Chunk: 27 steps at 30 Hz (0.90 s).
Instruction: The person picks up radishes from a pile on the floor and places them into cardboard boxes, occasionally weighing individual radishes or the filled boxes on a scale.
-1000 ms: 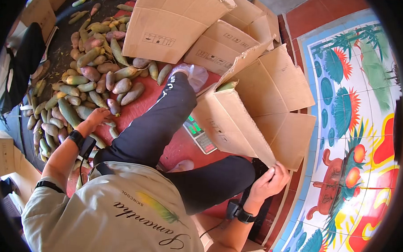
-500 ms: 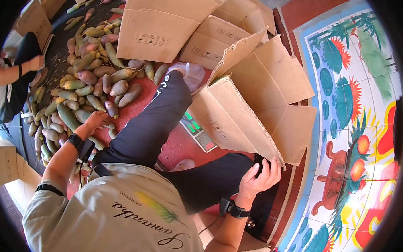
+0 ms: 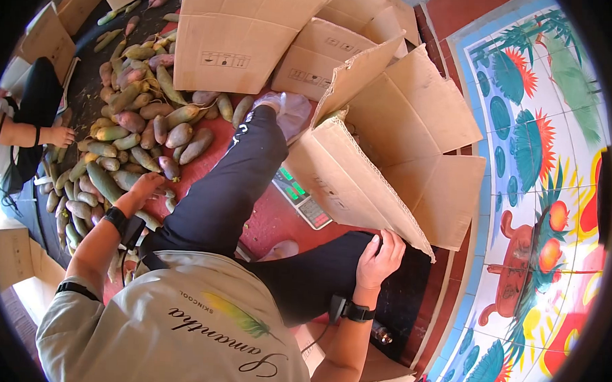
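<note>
My left hand (image 3: 146, 187) reaches over the near edge of a large heap of green and purplish radishes (image 3: 145, 121), its fingers stretched out and slightly bent. A small green radish (image 3: 170, 202) lies just beside its fingertips. Over my thigh, my right hand (image 3: 380, 259) is raised with its thumb apart from loosely bent fingers and nothing in them. Its fingertips are right at the lower edge of an open cardboard box (image 3: 333, 172), which lies tilted with its flaps spread. Both wrists wear dark bands.
A digital scale (image 3: 304, 199) with green readouts sits between my legs, partly under the box. More cardboard boxes (image 3: 220, 46) stand beyond my foot. At left, another person's hand (image 3: 60, 136) hangs beside the heap. A painted tile wall (image 3: 523, 158) rises at right.
My right hand has slid left, away from the box's corner. My left hand has shifted slightly downward in view. The other person's hand at left has moved down and toward the radishes.
</note>
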Tool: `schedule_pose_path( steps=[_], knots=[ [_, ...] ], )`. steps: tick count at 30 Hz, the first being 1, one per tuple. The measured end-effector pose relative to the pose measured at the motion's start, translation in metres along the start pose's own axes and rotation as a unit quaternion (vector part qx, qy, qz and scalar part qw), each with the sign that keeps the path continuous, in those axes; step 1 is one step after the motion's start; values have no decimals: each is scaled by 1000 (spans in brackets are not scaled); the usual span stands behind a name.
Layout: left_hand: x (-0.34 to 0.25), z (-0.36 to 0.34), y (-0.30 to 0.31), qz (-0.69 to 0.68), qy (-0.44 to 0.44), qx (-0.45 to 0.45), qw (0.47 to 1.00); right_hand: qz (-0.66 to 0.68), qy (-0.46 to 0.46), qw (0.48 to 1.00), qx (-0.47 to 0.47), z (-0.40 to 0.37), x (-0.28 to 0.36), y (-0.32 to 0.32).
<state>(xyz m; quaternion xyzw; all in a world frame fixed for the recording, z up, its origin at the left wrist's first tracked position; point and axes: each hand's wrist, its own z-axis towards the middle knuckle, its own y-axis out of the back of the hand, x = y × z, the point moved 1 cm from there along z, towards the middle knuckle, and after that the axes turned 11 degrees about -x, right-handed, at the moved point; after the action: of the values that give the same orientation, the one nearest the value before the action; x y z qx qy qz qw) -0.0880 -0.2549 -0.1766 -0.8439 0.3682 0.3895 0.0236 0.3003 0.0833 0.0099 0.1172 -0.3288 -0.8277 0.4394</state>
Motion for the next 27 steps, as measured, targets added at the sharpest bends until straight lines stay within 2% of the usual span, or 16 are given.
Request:
schedule_pose_path(
  steps=[11,27],
  knots=[
    [6,3,-7,31,20,-15,999,14,-60,998,-5,2,-2,-8],
    [15,8,-7,27,25,-1,999,9,-77,996,-32,2,-3,-8]
  ],
)
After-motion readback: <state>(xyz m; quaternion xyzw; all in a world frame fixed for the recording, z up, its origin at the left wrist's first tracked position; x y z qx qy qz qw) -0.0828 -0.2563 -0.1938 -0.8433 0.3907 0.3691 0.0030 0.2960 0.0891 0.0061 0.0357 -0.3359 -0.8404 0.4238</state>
